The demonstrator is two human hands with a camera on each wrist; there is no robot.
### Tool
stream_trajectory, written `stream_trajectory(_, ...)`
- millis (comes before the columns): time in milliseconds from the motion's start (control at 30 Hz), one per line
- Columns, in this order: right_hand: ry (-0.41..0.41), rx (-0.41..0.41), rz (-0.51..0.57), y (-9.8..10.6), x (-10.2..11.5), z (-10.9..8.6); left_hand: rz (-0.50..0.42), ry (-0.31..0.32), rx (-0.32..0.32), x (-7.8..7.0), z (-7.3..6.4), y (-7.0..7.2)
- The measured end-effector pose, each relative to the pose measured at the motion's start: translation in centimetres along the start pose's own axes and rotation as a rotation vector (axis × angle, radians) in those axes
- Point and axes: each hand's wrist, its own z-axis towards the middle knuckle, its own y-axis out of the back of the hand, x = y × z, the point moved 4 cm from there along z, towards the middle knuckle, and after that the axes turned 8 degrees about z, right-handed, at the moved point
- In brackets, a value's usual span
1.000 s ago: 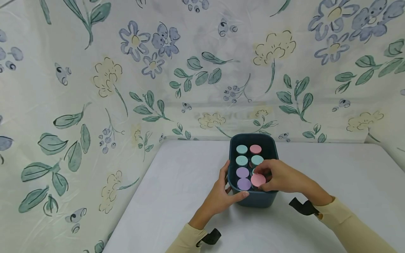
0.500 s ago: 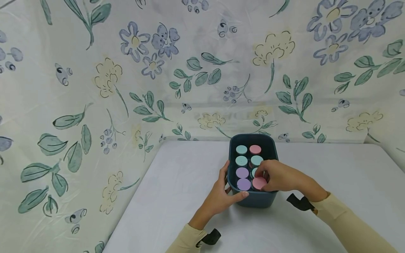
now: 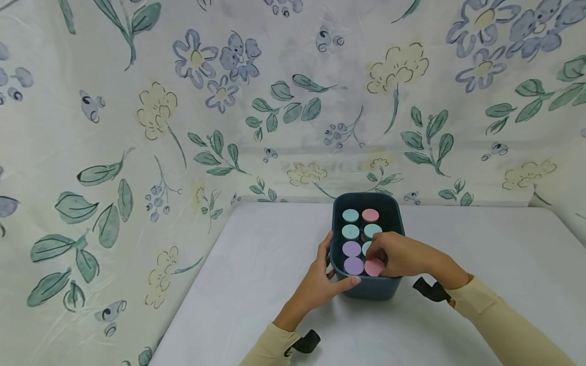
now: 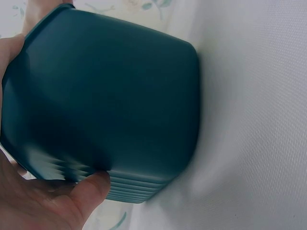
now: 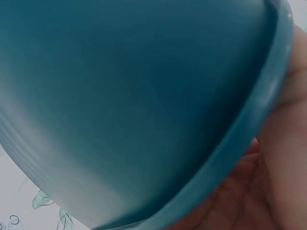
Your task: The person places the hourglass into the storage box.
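A dark teal plastic bin (image 3: 372, 290) stands on the table, with small round tubs in two columns inside it. My left hand (image 3: 313, 287) holds the bin's near left corner, fingers along the side and thumb on the near rim. In the left wrist view its thumb and a fingertip (image 4: 93, 189) lie against the bin's walls. Inside the near right corner, my right hand (image 3: 407, 254) pinches a pink-topped tub (image 3: 374, 268). Its fingers partly cover a light-green-topped tub (image 3: 366, 248) just behind. In the right wrist view the bin wall (image 5: 120, 105) hides the fingertips.
Two purple-topped tubs (image 3: 351, 249) fill the near left of the bin. Farther back are light-green-topped tubs (image 3: 350, 232) and another pink-topped tub (image 3: 370, 215). The white table (image 3: 274, 244) meets a floral cloth (image 3: 293, 127) behind and at the left.
My right hand has lowered the pink-topped tub slightly into the near right corner and moved a little toward the near side. The left hand stays on the bin.
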Motion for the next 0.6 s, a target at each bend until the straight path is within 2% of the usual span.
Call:
stream_trajectory(167,0.01,0.006,-0.015,0.01,0.12,0.09,-0.003,-0.002,-0.002,-0.18,-0.02,0.06)
stream_trajectory(600,-0.034,0.021,-0.027,0.07,0.29,-0.02,-0.001,-0.004,-0.005,-0.2,0.02,0.06)
